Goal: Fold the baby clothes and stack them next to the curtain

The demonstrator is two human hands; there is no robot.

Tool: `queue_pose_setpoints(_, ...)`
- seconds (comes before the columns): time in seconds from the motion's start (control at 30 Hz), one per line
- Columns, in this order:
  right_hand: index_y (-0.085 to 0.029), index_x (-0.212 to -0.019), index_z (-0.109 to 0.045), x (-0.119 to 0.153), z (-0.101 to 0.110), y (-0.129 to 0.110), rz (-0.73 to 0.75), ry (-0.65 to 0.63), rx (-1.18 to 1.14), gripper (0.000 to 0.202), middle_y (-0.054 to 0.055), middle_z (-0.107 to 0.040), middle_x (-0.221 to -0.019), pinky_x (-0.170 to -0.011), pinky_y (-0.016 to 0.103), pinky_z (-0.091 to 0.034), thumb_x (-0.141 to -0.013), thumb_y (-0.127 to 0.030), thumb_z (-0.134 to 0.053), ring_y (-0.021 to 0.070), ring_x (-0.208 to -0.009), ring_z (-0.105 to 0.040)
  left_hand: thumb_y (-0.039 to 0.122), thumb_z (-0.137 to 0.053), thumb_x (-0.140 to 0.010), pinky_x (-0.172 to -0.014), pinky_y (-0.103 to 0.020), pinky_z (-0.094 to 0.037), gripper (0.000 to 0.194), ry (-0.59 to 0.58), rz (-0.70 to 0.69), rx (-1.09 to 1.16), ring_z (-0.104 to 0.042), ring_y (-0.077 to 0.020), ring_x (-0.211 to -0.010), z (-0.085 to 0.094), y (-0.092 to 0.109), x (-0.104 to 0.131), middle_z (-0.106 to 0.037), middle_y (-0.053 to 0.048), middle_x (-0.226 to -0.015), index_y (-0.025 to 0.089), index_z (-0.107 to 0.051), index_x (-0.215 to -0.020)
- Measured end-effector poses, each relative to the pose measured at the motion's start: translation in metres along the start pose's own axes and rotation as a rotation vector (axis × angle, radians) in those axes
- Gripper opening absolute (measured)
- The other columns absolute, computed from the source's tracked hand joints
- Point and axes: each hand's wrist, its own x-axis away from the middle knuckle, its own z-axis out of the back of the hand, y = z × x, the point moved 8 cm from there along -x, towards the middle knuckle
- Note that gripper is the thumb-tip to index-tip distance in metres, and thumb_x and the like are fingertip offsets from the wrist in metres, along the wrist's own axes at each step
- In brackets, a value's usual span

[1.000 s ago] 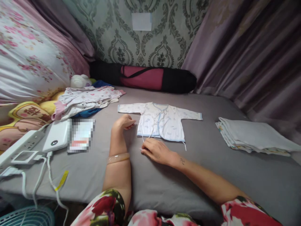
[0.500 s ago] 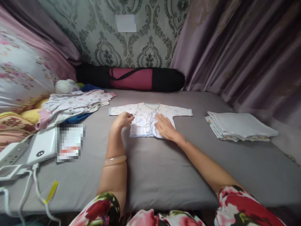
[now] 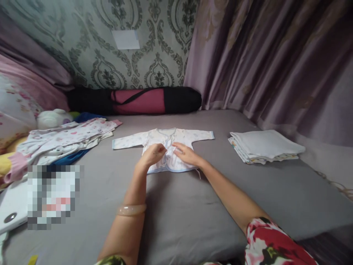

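Observation:
A small white baby shirt [image 3: 180, 137] with pale prints and blue trim lies spread on the bed, both sleeves stretched out sideways. Over its left front, near the centre opening, my left hand [image 3: 153, 154] is curled with thumb and fingers pinched together at the cloth. My right hand [image 3: 186, 154] rests on the other front panel, fingers extended towards the opening and close to my left fingertips. Below the right hand, a thin tie hangs past the hem. My hands cover much of the shirt's middle.
A folded stack of white cloths [image 3: 266, 145] lies to the right on the grey sheet [image 3: 220, 206]. Baby clothes [image 3: 68, 138] are piled at left, near a white power bank [image 3: 16, 202]. A black and maroon long bag [image 3: 138, 101] lies along the wall.
My left hand has moved inward to the shirt's centre opening, nearer my right hand. The tie at the lower right hem now shows. The camera view has turned to the right.

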Motion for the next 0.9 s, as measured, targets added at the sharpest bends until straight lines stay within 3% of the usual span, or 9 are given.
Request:
queue_pose_setpoints(0.07, -0.019, -0.126, -0.061, -0.011, 0.038, 0.032, -0.127, 0.151, -0.007, 0.039, 0.006, -0.061, -0.131, -0.103, 0.029, -0.039, -0.093, -0.025, -0.042, 0.0165, -0.122, -0.054, 0.030, -0.045, -0.082, -0.060, -0.023, -0.035, 0.024, 0.002, -0.012, -0.014, -0.053, -0.0149, -0.066, -0.006, 0.004, -0.002, -0.062, -0.003, -0.070, 0.016, -0.063, -0.076)
queue_pose_setpoints(0.17, -0.021, -0.121, -0.065, -0.010, 0.098, 0.096, -0.550, 0.341, 0.134, 0.034, 0.004, -0.066, -0.122, -0.097, 0.024, -0.042, -0.092, -0.023, -0.046, 0.0160, -0.114, -0.059, 0.026, -0.044, -0.082, -0.060, -0.023, -0.035, 0.023, 0.004, -0.004, -0.032, -0.052, -0.0153, -0.066, -0.012, 0.003, -0.004, -0.061, -0.003, -0.070, 0.017, -0.063, -0.076)
queue_pose_setpoints(0.23, -0.014, -0.124, -0.062, -0.002, 0.128, 0.125, -0.735, 0.433, 0.198, 0.038, 0.012, -0.064, -0.124, -0.097, 0.029, -0.043, -0.092, -0.021, -0.044, 0.0213, -0.116, -0.058, 0.026, -0.043, -0.081, -0.060, -0.023, -0.034, 0.022, 0.009, 0.003, -0.038, -0.051, -0.0153, -0.065, -0.014, 0.001, -0.005, -0.060, -0.003, -0.069, 0.017, -0.063, -0.075)
queue_pose_setpoints(0.3, -0.007, -0.125, -0.060, 0.008, 0.144, 0.144, -0.864, 0.502, 0.233, 0.041, 0.021, -0.061, -0.124, -0.096, 0.036, -0.043, -0.091, -0.020, -0.043, 0.0278, -0.117, -0.056, 0.025, -0.043, -0.082, -0.060, -0.023, -0.033, 0.022, 0.022, -0.008, -0.034, -0.050, -0.0150, -0.065, -0.014, -0.001, -0.006, -0.059, -0.002, -0.069, 0.017, -0.062, -0.074)
queue_pose_setpoints(0.5, -0.006, -0.122, -0.061, 0.024, 0.143, 0.173, -1.058, 0.611, 0.284, 0.042, 0.026, -0.055, -0.127, -0.095, 0.045, -0.042, -0.085, -0.021, -0.049, 0.0349, -0.124, -0.048, 0.026, -0.041, -0.084, -0.061, -0.024, -0.036, 0.022, 0.087, -0.060, 0.000, -0.050, -0.0150, -0.066, -0.011, -0.002, -0.009, -0.059, -0.001, -0.069, 0.018, -0.060, -0.074)
queue_pose_setpoints(0.73, -0.013, -0.108, -0.070, 0.020, 0.145, 0.196, -1.078, 0.540, 0.208, 0.033, 0.023, -0.065, -0.113, -0.086, 0.041, -0.047, -0.080, -0.022, -0.054, 0.0331, -0.109, -0.060, 0.024, -0.043, -0.084, -0.071, -0.025, -0.044, 0.023, 0.108, -0.044, 0.011, -0.060, -0.0175, -0.078, -0.007, -0.003, -0.018, -0.068, -0.005, -0.086, 0.018, -0.065, -0.085)
queue_pose_setpoints(0.9, -0.016, -0.102, -0.072, 0.017, 0.149, 0.198, -1.033, 0.515, 0.170, 0.030, 0.021, -0.068, -0.106, -0.079, 0.035, -0.048, -0.079, -0.021, -0.055, 0.0309, -0.103, -0.063, 0.023, -0.041, -0.088, -0.081, -0.027, -0.048, 0.025, 0.089, -0.114, -0.054, -0.063, -0.0195, -0.090, -0.008, 0.009, -0.046, -0.069, -0.009, -0.096, 0.017, -0.066, -0.092)
